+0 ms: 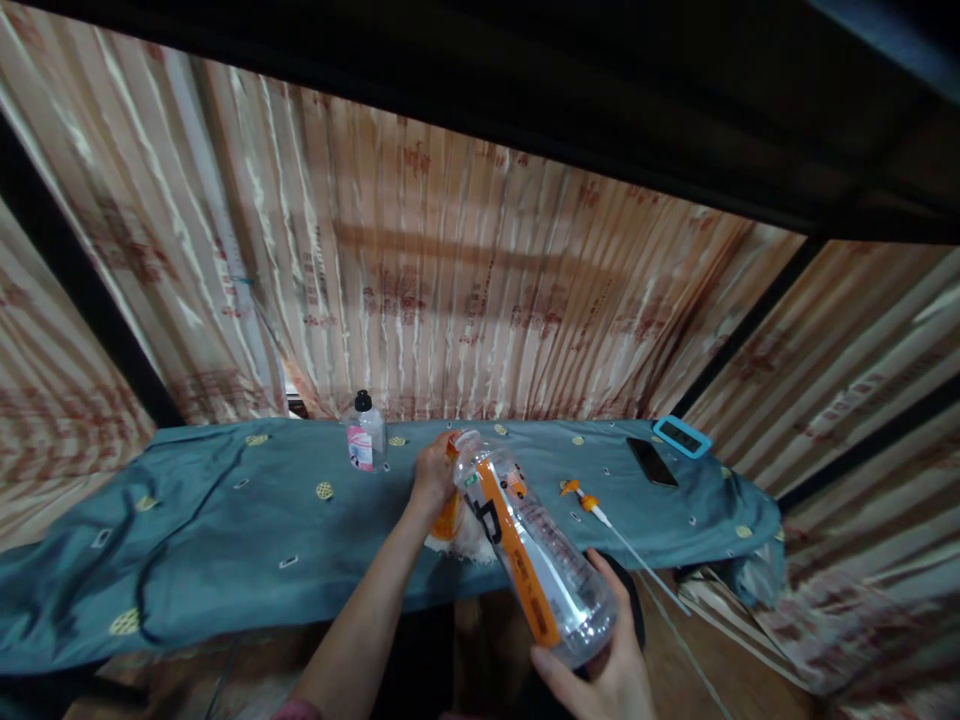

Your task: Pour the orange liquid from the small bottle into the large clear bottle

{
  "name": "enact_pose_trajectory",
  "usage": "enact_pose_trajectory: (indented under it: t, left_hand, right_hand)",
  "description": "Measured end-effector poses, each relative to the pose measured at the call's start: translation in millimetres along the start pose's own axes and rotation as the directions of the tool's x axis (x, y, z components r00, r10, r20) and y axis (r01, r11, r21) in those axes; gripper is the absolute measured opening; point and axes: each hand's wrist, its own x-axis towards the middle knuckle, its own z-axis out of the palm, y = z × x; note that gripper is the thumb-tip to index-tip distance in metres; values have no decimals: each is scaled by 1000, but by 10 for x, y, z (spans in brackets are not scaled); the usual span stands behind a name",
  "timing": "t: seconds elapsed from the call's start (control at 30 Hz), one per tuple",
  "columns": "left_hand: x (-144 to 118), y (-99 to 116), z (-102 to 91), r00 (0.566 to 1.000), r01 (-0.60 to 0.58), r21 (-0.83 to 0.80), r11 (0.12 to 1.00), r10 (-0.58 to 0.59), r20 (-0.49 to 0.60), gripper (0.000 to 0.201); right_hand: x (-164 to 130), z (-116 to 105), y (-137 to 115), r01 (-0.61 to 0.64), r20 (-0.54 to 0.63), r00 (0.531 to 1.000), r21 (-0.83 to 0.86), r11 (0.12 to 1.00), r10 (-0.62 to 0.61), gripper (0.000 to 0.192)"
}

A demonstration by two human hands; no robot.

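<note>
A large clear plastic bottle (551,560) with an orange and white label is tilted, its base toward me and its mouth toward the upper left. My right hand (604,665) is closed around its base. My left hand (435,475) is wrapped round an orange bottle-like container (445,520), partly hidden by the fingers. The clear bottle's neck meets the container's top beside my left hand; the exact contact cannot be made out. Beneath them lies a white fluffy cloth (472,540). An orange pump top (585,497) with a long white tube rests on the table to the right.
A small clear bottle (365,435) with a black cap and pink label stands at the back left of the green-clothed table (247,520). A phone (652,462) and a blue-framed digital clock (681,437) lie at the right. Curtains (465,280) surround the table.
</note>
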Motion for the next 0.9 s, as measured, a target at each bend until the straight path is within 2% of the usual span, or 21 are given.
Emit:
enact_pose_trajectory:
  t: [0.43, 0.7, 0.9]
  left_hand:
    - [12, 63, -15, 999, -19, 0, 1000, 19, 30, 29]
    - [6, 75, -13, 1000, -1, -2, 1000, 1, 0, 23]
    - [-9, 37, -7, 1000, 16, -26, 1000, -15, 5, 16]
  right_hand:
    - [-55, 73, -28, 13, -19, 1000, 98, 995, -12, 101]
    - [-26, 21, 99, 47, -26, 999, 13, 999, -46, 103]
    - [48, -17, 269, 109, -88, 990, -5, 994, -109, 98]
